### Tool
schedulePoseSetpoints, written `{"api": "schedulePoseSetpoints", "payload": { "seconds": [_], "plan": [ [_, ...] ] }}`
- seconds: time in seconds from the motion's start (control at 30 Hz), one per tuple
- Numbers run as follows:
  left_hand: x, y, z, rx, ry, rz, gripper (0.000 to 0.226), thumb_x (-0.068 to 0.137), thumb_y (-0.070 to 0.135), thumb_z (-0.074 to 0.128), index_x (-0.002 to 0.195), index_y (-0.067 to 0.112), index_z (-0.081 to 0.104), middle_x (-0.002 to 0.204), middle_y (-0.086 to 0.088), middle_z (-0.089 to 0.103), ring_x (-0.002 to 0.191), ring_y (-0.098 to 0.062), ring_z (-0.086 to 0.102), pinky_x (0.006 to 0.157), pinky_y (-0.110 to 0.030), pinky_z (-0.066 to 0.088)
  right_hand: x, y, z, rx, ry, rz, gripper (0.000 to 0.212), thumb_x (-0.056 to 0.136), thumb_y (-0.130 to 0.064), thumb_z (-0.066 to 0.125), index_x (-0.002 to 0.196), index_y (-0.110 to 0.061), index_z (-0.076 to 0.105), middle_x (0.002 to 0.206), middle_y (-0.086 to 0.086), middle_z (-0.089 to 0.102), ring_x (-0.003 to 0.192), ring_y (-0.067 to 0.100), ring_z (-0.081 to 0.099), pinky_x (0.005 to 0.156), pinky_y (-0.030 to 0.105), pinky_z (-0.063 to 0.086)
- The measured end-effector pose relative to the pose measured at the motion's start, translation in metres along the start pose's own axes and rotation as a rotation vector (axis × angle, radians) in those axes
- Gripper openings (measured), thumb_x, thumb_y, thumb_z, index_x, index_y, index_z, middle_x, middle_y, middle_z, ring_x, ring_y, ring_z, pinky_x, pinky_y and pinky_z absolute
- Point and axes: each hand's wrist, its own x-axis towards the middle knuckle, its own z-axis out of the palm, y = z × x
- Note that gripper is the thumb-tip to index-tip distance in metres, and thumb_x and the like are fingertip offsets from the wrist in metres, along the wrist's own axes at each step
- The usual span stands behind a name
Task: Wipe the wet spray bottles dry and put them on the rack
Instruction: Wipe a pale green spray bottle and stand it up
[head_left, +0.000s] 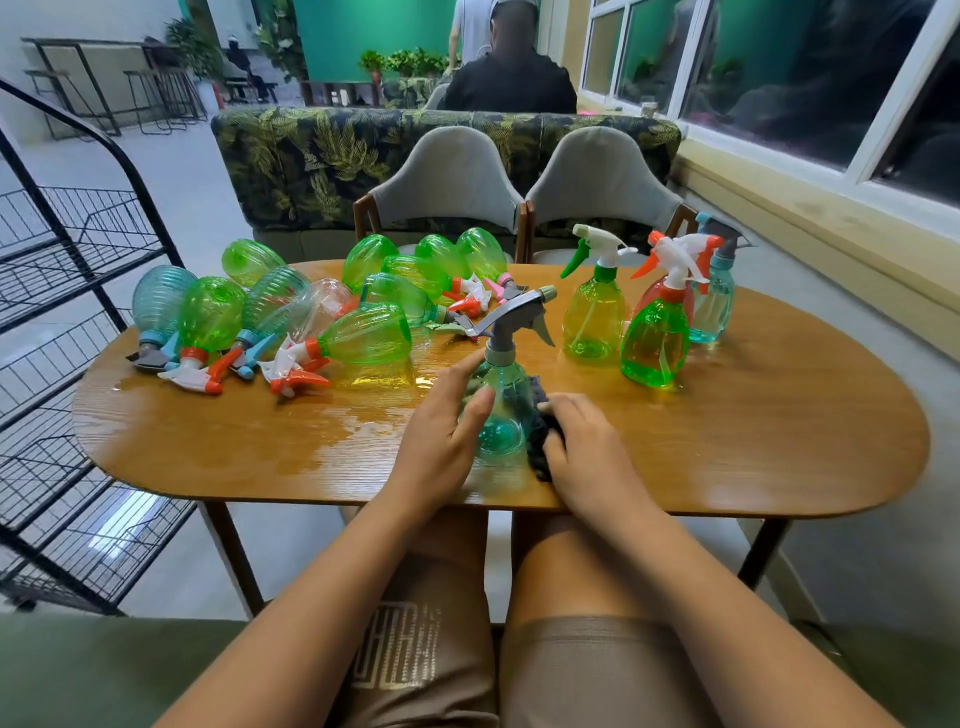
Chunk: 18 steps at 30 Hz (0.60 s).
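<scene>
Rack (67, 249) of black wire, far left beside the bench (779, 441): no bottle shows on its shelves, so the task is judged to be at an early stage. Left half of the wood-grain bench: lying bottles (363, 332), ribbed, bulbous and translucent in green, teal and clear, heaped in a glossy film of water (337, 431); these probably remain to be wiped. Centre: left hand (441, 431), fingers wrapped round the smooth teal bottle (501, 415) with grey trigger, upright near the front edge; right hand (587, 447), fingers curled over a dark nubby cloth (540, 447) pressed to its side. Right: upright bottles (654, 343), seemingly already wiped, not yet racked.
</scene>
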Motion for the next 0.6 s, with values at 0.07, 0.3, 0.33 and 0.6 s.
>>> {"api": "schedulePoseSetpoints", "payload": {
  "seconds": [0.07,0.3,0.33,0.6],
  "plan": [
    [0.0,-0.002,0.001,-0.022,-0.014,-0.016,0.056,0.105,0.061,0.05,0.157,0.043,0.041,0.149,0.013,0.058,0.13,-0.005,0.06,0.103,-0.047,0.055,0.0,-0.002,-0.002,-0.042,-0.046,0.026,0.03,0.099,-0.016,0.053,0.128,-0.016,0.062,0.137,0.002,0.055,0.121,0.023,0.047,0.105,0.043,0.045],
    [0.002,-0.004,0.003,-0.003,-0.038,0.006,0.061,0.102,0.066,0.058,0.156,0.048,0.037,0.15,0.015,0.056,0.133,-0.008,0.059,0.104,-0.05,0.055,0.003,-0.015,-0.025,0.072,-0.139,0.104,0.029,0.085,-0.02,0.072,0.113,-0.023,0.066,0.106,-0.004,0.064,0.098,0.018,0.06,0.084,0.031,0.049],
    [0.002,-0.004,0.003,0.003,-0.04,0.005,0.061,0.102,0.066,0.058,0.157,0.048,0.037,0.151,0.015,0.056,0.133,-0.008,0.059,0.104,-0.05,0.055,0.005,-0.017,-0.027,0.097,-0.118,0.137,0.03,0.084,-0.018,0.074,0.112,-0.024,0.067,0.103,-0.005,0.067,0.092,0.017,0.062,0.08,0.029,0.048],
    [0.001,-0.004,0.001,0.003,-0.038,0.007,0.063,0.1,0.069,0.057,0.156,0.048,0.038,0.151,0.013,0.057,0.133,-0.008,0.059,0.105,-0.05,0.055,0.023,-0.036,-0.043,0.223,0.116,0.004,0.039,0.087,-0.012,0.076,0.123,-0.027,0.073,0.107,-0.015,0.069,0.094,0.004,0.061,0.076,0.002,0.042]
  ]
}}
